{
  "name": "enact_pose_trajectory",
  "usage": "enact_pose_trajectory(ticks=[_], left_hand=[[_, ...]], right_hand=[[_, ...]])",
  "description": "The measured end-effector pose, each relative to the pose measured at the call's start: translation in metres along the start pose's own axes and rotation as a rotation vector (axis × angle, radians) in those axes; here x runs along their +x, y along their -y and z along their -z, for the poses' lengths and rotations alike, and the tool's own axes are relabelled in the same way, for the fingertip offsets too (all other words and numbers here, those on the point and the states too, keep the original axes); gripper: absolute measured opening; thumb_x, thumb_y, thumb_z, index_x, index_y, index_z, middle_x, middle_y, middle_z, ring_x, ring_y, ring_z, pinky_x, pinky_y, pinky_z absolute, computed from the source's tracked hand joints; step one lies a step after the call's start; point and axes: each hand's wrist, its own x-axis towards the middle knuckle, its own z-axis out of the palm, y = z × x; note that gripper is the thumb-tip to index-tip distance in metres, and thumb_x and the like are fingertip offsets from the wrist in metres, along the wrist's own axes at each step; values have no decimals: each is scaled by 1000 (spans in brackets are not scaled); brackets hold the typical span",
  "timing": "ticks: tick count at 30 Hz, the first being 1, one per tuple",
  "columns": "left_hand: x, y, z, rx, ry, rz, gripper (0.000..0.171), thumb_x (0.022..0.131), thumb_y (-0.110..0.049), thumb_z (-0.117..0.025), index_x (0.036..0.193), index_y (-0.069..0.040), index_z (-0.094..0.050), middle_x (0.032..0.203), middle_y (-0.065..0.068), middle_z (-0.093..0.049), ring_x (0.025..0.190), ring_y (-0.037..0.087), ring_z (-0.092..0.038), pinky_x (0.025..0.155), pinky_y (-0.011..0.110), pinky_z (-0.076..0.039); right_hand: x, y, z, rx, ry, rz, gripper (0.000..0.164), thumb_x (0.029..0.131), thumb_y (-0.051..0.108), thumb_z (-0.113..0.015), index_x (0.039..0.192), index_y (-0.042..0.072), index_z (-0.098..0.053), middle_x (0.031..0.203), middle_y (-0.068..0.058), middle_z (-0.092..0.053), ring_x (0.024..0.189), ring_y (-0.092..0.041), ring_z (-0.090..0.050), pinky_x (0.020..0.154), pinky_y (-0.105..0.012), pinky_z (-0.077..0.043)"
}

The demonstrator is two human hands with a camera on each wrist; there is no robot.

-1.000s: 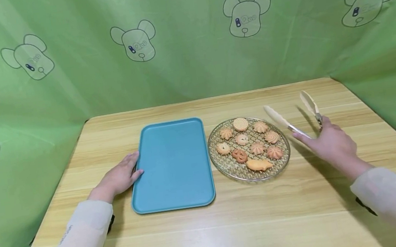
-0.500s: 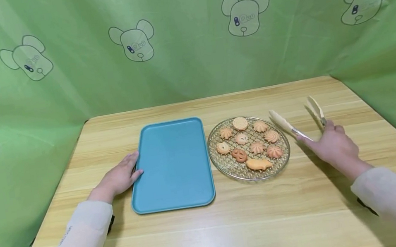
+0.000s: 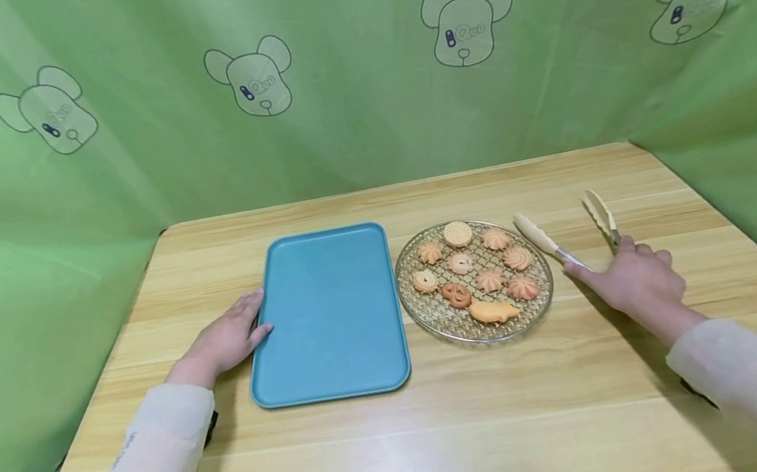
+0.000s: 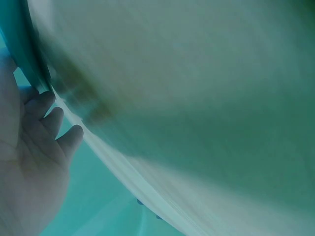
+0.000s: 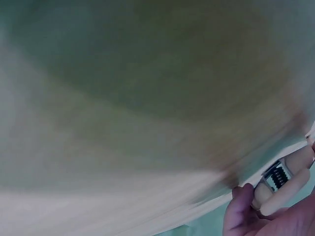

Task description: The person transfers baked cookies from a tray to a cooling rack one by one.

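Note:
On the left side of the table, a blue rectangular tray (image 3: 327, 314) lies flat with nothing on it. My left hand (image 3: 223, 342) touches its left rim with extended fingers; the left wrist view shows the fingertips (image 4: 44, 102) by the tray's edge. A round wire rack (image 3: 426, 321) to the right of the tray bears several cookies, among them a brown pretzel-shaped one (image 3: 456, 295) and a yellowish, elongated one (image 3: 492, 311). My right hand (image 3: 643, 281) grips tongs (image 3: 533, 230) low over the table, their arms spread. The right wrist view shows their spring (image 5: 279, 178).
The wooden table (image 3: 504, 427) has its far edge against a green curtain (image 3: 365, 134) printed with cartoon heads. More curtain hangs along both sides. Bare wood lies in front of the tray and rack.
My right hand has lowered the tongs and shifted slightly, so their tips are closer to the table. The left hand, tray and cookies have stayed in place.

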Motion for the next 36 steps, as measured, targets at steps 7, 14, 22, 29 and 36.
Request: enact_pose_trajectory(ticks=[7, 14, 22, 29, 36], left_hand=[[0, 1, 1, 6, 2, -2, 64, 102, -30, -45, 148, 7, -20, 151, 25, -23, 140, 38, -19, 112, 50, -21], [0, 0, 0, 3, 1, -6, 64, 102, -29, -45, 148, 8, -21, 151, 26, -23, 140, 39, -19, 112, 51, -22], [-1, -1, 3, 7, 8, -2, 66, 101, -32, -46, 148, 7, -21, 151, 25, -24, 140, 39, -19, 112, 51, -22], [-2, 0, 6, -2, 25, 9, 69, 101, -37, -45, 149, 6, -20, 153, 23, -21, 140, 39, -18, 112, 52, -21], [6, -6, 22, -19, 1, 46, 71, 101, -38, -46, 150, 3, -18, 153, 24, -19, 140, 40, -16, 111, 54, -19]], right_hand=[[2, -1, -4, -8, 18, 3, 123, 76, 86, -34, 138, -20, -21, 114, -39, -36, 94, -55, -37, 51, -50, -39], [3, -3, -6, -10, 25, 10, 123, 76, 86, -33, 139, -19, -19, 114, -39, -34, 95, -55, -37, 50, -51, -40], [1, -3, -5, -25, 22, 42, 124, 77, 85, -34, 143, -17, -9, 123, -42, -28, 99, -58, -33, 48, -53, -40], [1, 2, 5, -14, -11, 77, 122, 78, 83, -36, 145, -15, -7, 127, -43, -27, 104, -59, -32, 49, -54, -40], [6, 25, 31, -23, -30, 132, 119, 79, 83, -34, 148, -9, -3, 136, -43, -21, 114, -62, -25, 58, -67, -42]])
